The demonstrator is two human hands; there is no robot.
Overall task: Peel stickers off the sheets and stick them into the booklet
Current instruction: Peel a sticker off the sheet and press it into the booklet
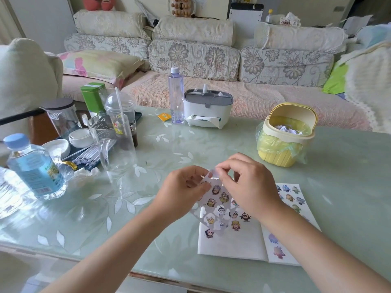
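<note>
Glass table (211,144): translucent sticker sheet (220,205), cartoon figures, curling.

Two hands are showing: left hand (182,194), right hand (249,187). Two sticker sheets are showing: held sheet (220,208), flat sheet (291,196). One booklet (230,243) is lying open. Two capped bottles are standing: blue-capped bottle (35,168), tall bottle (175,96). One yellow bin (283,149), one tissue box (208,106), one green tin (92,98), one glass mug (115,146) and two white bowls (81,137) (57,147) are sitting on the worktop (342,187).

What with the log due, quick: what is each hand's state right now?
Left hand: closed, holding the sticker sheet.
Right hand: closed, pinching the sheet's top edge.
</note>
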